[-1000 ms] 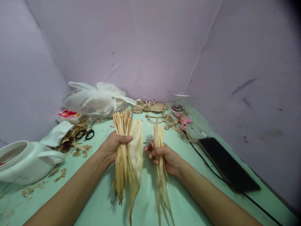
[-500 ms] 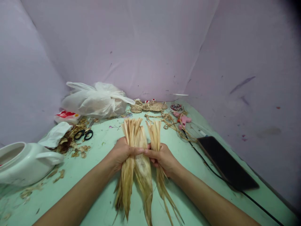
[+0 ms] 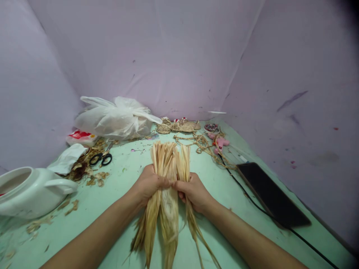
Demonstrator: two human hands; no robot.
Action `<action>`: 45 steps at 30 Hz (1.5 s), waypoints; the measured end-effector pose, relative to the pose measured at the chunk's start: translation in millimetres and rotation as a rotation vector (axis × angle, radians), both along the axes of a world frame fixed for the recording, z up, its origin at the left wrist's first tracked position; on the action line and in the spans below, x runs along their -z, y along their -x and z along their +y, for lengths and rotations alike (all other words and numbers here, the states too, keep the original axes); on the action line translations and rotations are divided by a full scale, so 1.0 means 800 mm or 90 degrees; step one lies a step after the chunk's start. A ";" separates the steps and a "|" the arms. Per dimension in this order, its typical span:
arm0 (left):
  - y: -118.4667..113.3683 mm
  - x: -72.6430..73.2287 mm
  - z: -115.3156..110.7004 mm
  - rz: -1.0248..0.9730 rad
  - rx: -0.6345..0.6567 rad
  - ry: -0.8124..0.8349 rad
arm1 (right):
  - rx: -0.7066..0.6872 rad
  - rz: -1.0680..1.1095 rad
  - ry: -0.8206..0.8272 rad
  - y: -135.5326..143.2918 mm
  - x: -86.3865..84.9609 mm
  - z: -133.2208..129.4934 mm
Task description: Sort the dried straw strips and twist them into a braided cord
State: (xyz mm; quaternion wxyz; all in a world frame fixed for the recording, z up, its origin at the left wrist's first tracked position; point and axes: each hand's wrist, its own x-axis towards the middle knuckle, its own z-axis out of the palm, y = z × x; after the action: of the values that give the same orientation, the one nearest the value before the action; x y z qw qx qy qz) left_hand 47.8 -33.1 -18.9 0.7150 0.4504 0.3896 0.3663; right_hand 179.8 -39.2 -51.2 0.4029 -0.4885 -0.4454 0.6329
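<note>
Dried corn husks [image 3: 169, 205] hang in a loose bundle between my two hands, pale at the cut upper ends and greenish-brown toward the lower tips. My left hand [image 3: 151, 183] is closed round the left part of the bundle, its thumb across the front. My right hand [image 3: 193, 188] grips a narrower clump of husk strips on the right, its thumb pressed against the middle husk. Both thumb tips nearly meet over that wide middle husk. The fingers behind the bundle are mostly hidden.
Black-handled scissors [image 3: 101, 159] lie left, among husk scraps [image 3: 99, 177], near a white pitcher [image 3: 36, 192]. Behind are a plastic bag [image 3: 114, 117] and woven pieces [image 3: 185, 126]. On the right are a pink glue gun [image 3: 221, 142], twine [image 3: 200, 142], a cable [image 3: 244, 192] and a dark tablet [image 3: 273, 194].
My hands have come slightly closer together. The right clump now leans against the rest of the bundle, closing the gap at the top; the middle husk has shifted left at its lower end.
</note>
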 end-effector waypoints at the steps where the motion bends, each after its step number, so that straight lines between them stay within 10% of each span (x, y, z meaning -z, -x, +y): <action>1: 0.000 0.001 0.000 -0.006 0.002 0.003 | 0.000 0.001 0.002 0.000 0.001 0.000; 10: 0.009 0.003 0.008 -0.131 0.055 0.086 | -0.019 0.195 0.104 -0.004 -0.011 0.003; 19: 0.042 0.002 0.031 0.014 -0.040 0.049 | -0.071 0.384 0.210 -0.047 -0.031 0.027; 27: 0.053 0.000 0.041 0.067 -0.112 0.074 | -0.008 0.415 -0.009 -0.099 -0.064 0.033; 37: 0.019 0.004 0.019 -0.048 -0.071 0.122 | -0.008 0.130 0.117 -0.015 -0.006 0.016; 45: -0.001 0.011 0.011 -0.093 -0.105 0.115 | -0.043 0.089 0.096 -0.015 -0.003 0.012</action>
State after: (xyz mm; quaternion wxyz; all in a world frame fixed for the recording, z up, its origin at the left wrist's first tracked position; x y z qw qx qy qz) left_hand 48.3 -24.6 -27.3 0.7465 0.3227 0.4039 0.4189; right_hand 191.7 -29.2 -48.8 0.3736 -0.4569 -0.3833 0.7104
